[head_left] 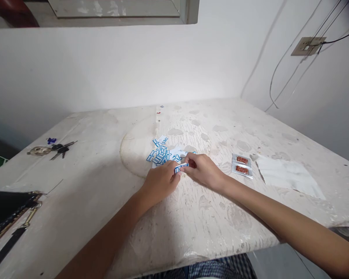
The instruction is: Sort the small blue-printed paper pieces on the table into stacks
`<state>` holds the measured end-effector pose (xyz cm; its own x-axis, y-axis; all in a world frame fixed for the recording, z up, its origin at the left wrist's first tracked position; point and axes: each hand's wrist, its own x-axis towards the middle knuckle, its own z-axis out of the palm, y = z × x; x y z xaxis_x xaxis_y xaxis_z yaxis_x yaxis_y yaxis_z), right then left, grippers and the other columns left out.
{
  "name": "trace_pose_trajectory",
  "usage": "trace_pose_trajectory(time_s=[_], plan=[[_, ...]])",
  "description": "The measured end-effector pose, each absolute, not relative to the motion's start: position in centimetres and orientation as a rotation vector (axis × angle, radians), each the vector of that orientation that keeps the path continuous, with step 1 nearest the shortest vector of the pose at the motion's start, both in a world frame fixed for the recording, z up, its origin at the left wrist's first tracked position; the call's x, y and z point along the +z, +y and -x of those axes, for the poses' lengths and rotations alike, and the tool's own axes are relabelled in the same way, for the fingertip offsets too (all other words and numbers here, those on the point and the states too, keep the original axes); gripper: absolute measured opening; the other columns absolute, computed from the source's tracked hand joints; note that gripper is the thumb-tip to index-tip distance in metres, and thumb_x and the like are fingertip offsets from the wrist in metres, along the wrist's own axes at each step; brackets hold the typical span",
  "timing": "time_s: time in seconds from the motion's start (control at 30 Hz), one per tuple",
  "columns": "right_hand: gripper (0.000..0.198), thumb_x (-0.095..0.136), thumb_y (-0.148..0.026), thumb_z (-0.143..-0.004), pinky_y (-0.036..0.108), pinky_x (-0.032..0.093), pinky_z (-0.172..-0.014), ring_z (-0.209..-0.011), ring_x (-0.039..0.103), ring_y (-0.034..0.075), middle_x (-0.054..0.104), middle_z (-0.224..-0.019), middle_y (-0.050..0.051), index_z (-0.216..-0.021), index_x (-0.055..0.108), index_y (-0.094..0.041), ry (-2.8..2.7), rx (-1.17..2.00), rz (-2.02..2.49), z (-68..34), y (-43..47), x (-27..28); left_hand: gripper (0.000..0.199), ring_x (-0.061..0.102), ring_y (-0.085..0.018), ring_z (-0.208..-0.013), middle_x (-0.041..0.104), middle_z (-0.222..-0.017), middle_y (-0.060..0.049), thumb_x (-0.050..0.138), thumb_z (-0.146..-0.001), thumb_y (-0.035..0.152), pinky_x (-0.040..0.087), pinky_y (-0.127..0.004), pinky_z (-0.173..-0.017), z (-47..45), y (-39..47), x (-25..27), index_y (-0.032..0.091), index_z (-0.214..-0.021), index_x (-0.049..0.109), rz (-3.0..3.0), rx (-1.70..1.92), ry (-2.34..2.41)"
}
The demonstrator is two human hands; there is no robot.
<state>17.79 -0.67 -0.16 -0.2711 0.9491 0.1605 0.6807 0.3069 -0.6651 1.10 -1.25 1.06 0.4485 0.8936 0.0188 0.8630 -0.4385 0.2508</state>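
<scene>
Between my two hands is a small white paper piece with blue printing [180, 167]. My left hand [160, 179] pinches its left end between thumb and fingers. At its right end, my right hand [203, 170] grips it with thumb and forefinger. Just beyond the hands lies a loose pile of similar blue-and-white paper pieces [160, 155], overlapping at various angles. My hands hide the near edge of that pile.
To the right lie a blister pack with reddish-brown contents [242, 165] and a white cloth [289, 176]. Keys [59, 148] on a ring rest at the left. A black bag [10, 209] with a strap sits at the near left edge. A wall outlet [307, 46] with cables is at right.
</scene>
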Motion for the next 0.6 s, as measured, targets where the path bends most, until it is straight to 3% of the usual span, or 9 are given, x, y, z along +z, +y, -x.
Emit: trace_pose_trajectory(time_s=[0.23, 0.33, 0.47, 0.6], plan=[[0.025, 0.047, -0.040, -0.081, 0.025, 0.029, -0.051, -0.053, 0.043, 0.011, 0.050, -0.060, -0.001, -0.084, 0.057, -0.018, -1.829, 0.652, 1.432, -20.4, 1.0, 1.4, 0.025, 0.056, -0.015, -0.074, 0.059, -0.091, -0.002, 0.028, -0.087, 0.027, 0.035, -0.026, -0.058, -1.1, -1.0, 0.7, 0.021, -0.099, 0.048, -2.534, 0.199, 1.554], [0.027, 0.044, -0.036, -0.083, 0.026, 0.034, -0.058, -0.062, 0.048, 0.013, 0.056, -0.070, 0.004, -0.091, 0.059, -0.016, -1.784, 0.547, 1.499, -21.8, 2.2, 1.3, 0.025, 0.057, -0.015, -0.075, 0.060, -0.092, -0.002, 0.030, -0.087, 0.027, 0.037, -0.026, -0.060, -1.2, -1.0, 0.8, 0.021, -0.101, 0.049, -2.510, 0.172, 1.570], [0.033, 0.057, -0.029, -0.074, 0.031, 0.036, -0.073, -0.084, 0.049, 0.020, 0.058, -0.093, 0.009, -0.104, 0.059, -0.017, -2.024, 0.482, 1.449, -21.7, 2.7, 0.1, 0.025, 0.057, -0.015, -0.077, 0.060, -0.091, -0.002, 0.030, -0.086, 0.028, 0.037, -0.026, -0.062, -1.2, -1.0, 0.9, 0.021, -0.102, 0.049, -2.477, 0.162, 1.596], [0.034, 0.056, -0.021, -0.074, 0.030, 0.037, -0.071, -0.081, 0.050, 0.019, 0.057, -0.091, 0.008, -0.108, 0.058, -0.018, -2.147, 0.543, 1.356, -21.1, 2.5, -0.4, 0.024, 0.057, -0.015, -0.076, 0.061, -0.092, -0.002, 0.031, -0.086, 0.028, 0.037, -0.026, -0.061, -1.2, -0.9, 0.8, 0.021, -0.101, 0.049, -2.488, 0.178, 1.592]])
